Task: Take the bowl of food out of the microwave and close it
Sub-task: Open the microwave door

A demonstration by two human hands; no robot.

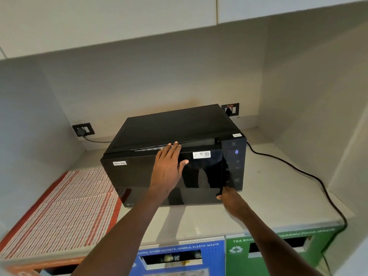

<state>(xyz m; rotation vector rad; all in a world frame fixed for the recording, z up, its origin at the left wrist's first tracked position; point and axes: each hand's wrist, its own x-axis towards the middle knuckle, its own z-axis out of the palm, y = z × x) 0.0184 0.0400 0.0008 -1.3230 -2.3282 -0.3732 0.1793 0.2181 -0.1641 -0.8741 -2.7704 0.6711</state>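
A black microwave (139, 176) stands on a pale counter in an alcove, with a "Non-Veg" label at its top left and a lit blue digit on its control panel (235, 162). Its glossy door looks shut or nearly shut. My left hand (169, 168) lies flat against the upper door, fingers spread and reaching the top edge. My right hand (229, 198) has its fingers curled at the door's lower right edge, beside the control panel. The bowl of food is not visible; the dark door hides the inside.
A red-and-white striped cloth (65, 210) covers the counter on the left. A black power cord (310, 174) runs across the counter on the right and over its front edge. Wall sockets (230, 110) sit behind. Blue (179, 255) and green (278, 250) waste bins stand below.
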